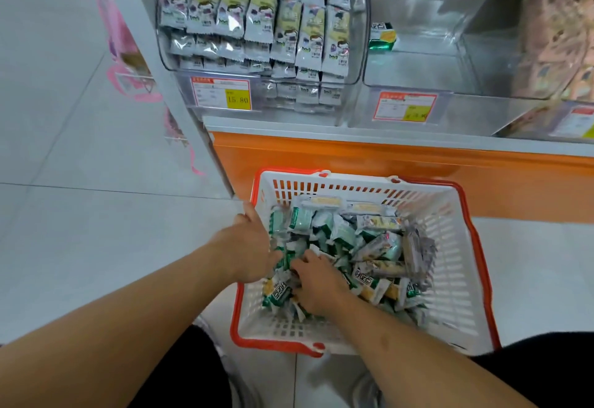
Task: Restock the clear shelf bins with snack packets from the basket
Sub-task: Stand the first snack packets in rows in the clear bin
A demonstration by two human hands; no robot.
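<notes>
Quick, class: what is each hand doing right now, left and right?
Left hand: in the snack packets; grip cannot be told.
Right hand: fingers curled, gripping packets.

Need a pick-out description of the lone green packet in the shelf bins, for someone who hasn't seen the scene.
Start at the orange shelf base above the basket. Of the clear bins on it, the left bin is packed with grey packets; the middle bin is almost bare. The green packet lies alone against its left wall, the only green-and-yellow one there.

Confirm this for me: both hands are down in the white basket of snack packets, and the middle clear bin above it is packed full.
Wrong on the bin. The head view shows the middle clear bin nearly empty, with only one green packet in it. Both the left hand and right hand are indeed in the white basket of snack packets.
</notes>
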